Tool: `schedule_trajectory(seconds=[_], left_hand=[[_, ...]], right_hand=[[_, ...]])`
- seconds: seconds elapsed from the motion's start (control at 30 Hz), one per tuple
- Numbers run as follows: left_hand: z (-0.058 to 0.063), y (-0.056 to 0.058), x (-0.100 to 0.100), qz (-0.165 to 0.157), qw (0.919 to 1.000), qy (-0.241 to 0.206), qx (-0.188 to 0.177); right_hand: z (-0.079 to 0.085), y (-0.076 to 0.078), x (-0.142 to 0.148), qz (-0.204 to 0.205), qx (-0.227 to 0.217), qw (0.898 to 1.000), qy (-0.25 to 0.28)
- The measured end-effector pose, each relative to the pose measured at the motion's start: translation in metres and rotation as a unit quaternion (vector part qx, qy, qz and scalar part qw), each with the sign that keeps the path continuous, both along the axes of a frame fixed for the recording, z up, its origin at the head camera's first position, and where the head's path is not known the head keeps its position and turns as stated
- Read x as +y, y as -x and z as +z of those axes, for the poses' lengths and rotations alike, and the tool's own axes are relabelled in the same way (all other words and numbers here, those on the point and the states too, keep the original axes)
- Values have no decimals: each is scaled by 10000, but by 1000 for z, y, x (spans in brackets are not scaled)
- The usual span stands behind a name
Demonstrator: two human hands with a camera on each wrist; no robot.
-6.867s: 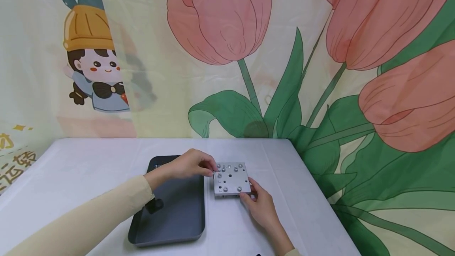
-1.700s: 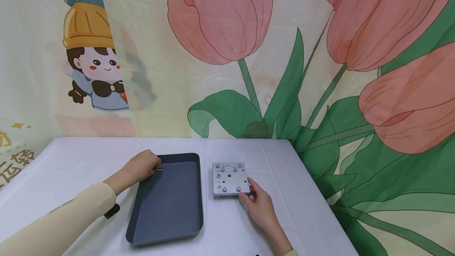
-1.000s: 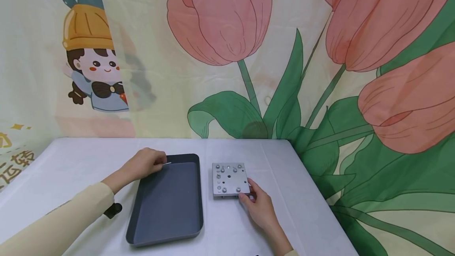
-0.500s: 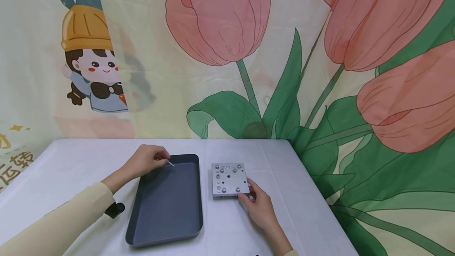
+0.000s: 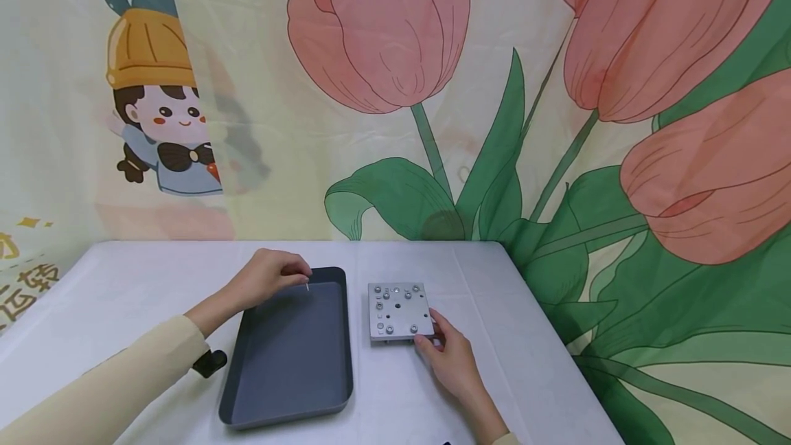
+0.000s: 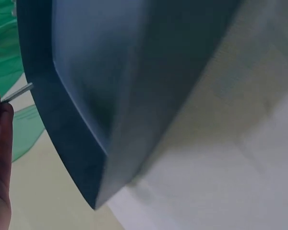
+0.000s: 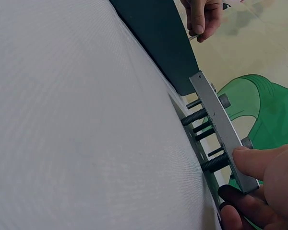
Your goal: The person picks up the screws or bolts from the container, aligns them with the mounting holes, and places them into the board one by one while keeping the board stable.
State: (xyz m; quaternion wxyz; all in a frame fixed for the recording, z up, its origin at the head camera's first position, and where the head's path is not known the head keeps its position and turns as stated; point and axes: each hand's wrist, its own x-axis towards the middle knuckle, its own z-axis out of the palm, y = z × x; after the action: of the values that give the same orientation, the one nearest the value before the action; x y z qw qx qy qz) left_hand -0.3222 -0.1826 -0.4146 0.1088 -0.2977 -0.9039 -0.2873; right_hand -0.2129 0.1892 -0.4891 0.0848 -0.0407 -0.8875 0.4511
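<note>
My left hand (image 5: 278,275) is over the far left part of the dark grey tray (image 5: 290,362). It pinches a thin silver screw (image 6: 18,92) between thumb and fingertips, shank sticking out; its head is hidden by the fingers. In the head view the screw points downward. To the right of the tray is a square metal plate (image 5: 404,318) with holes and several socket-head screws on top. Threaded shanks (image 7: 194,116) stick out below it, holding it above the cloth. My right hand (image 5: 454,357) grips the plate's near right corner, thumb on top and fingers beneath.
A white cloth covers the table (image 5: 494,294). Behind it hangs a curtain (image 5: 278,88) printed with tulips and a cartoon figure. The tray has raised walls. A black wrist device (image 5: 210,362) hangs under the left sleeve.
My left hand went from the plate back to the tray's far left rim and now holds a screw, moving right and turning it downward. The plate has gained a screw at its near left.
</note>
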Motion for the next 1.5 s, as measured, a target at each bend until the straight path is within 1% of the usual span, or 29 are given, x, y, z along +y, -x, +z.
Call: schedule_trajectory(seconds=[0.23,0.37,0.43,0.57,0.73,0.87,1.03,1.17,1.2,1.3,1.4,1.5], left_hand=[[8,-3,14,-304,9993,-84,-223],[15,-3,27,-528,9978,-134,-370],[19,-3,35,-636,9972,-128,-380],[24,-4,51,-781,9953,-215,-525],[29,-8,73,-1002,9895,-494,-912],[31,-11,91,-1123,9853,-626,-1128],[28,-14,110,-1214,9839,-555,-1190],[22,-14,120,-1378,9816,-516,-1213],[20,-14,122,-1377,9812,-510,-1256],[15,-13,127,-1422,9793,-524,-1346],[10,-13,130,-1409,9779,-530,-1449],[6,-12,132,-1385,9778,-539,-1479]], right_hand=[[-1,1,0,4,17,10000,-21],[0,1,0,-15,11,10000,-39],[1,0,0,-24,0,10000,-38],[3,-1,0,17,22,10000,-24],[3,-1,0,70,46,10000,-29],[2,0,0,82,44,10000,-31],[2,1,1,100,18,9999,-43],[2,1,1,101,23,9999,-62],[1,1,1,103,22,9999,-55],[1,1,1,117,22,9999,-47],[0,1,1,104,-3,9999,-63],[1,0,1,65,-1,9999,-85]])
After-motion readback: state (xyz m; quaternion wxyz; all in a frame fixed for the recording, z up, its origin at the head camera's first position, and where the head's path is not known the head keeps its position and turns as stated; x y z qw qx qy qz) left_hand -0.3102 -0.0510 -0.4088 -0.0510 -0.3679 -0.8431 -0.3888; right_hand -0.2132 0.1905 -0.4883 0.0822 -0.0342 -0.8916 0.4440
